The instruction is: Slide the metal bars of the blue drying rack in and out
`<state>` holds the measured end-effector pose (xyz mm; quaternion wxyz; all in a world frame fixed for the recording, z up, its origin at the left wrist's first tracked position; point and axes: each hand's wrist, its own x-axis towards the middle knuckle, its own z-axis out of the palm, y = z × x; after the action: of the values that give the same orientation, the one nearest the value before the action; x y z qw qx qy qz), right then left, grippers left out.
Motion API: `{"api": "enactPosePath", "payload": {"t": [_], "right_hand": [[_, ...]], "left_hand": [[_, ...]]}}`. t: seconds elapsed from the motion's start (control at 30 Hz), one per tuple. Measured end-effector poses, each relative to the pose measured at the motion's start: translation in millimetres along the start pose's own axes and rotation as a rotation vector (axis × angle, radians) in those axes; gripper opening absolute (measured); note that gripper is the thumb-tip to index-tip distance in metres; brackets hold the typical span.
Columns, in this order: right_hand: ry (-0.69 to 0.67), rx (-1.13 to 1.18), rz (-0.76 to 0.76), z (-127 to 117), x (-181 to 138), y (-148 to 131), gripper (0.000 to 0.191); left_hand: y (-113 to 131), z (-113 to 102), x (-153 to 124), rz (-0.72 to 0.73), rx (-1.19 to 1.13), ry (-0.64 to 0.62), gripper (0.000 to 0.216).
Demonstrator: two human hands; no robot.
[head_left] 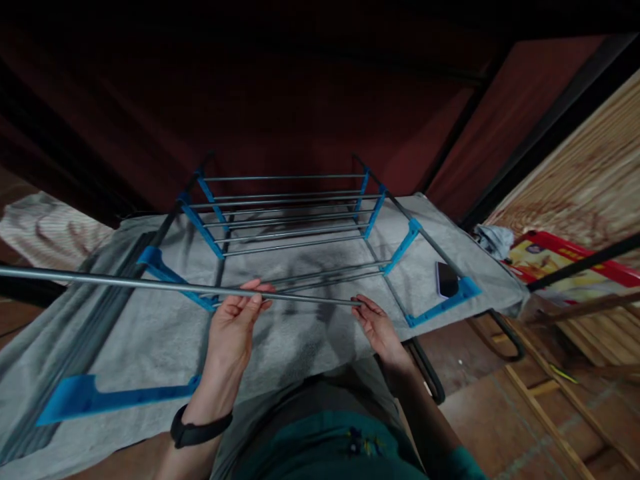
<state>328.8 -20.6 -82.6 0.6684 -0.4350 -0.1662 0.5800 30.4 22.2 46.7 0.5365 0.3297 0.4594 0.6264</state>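
Observation:
My left hand (235,327) is closed round a long grey metal rod (125,283) that runs from the far left across to my right hand. My right hand (377,327) pinches the rod's right end. Just beyond the rod stands a partly built rack (290,213) of grey rods and blue plastic side brackets, lying on a grey cloth (150,340). A loose blue bracket (95,397) lies on the cloth near my left wrist, which wears a black band.
A dark phone (447,279) rests on the cloth by the rack's right blue bracket (445,303). A red and yellow box (560,263) sits at the right near wooden slats. Dark red wall panels rise behind.

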Motion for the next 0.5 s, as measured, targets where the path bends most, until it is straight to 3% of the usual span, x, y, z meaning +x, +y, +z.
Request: {"api": "enactPosePath", "payload": {"t": [0.3, 0.5], "right_hand": [[0.02, -0.027, 0.068, -0.9, -3.0, 1.1, 0.048], [-0.044, -0.045, 0.11, 0.4, -5.3, 8.8, 0.047]], "left_hand": [[-7.9, 13.9, -8.0, -0.05, 0.002, -0.026, 0.051], [-22.2, 21.7, -14.9, -0.089, 0.016, -0.071, 0.048]]}}
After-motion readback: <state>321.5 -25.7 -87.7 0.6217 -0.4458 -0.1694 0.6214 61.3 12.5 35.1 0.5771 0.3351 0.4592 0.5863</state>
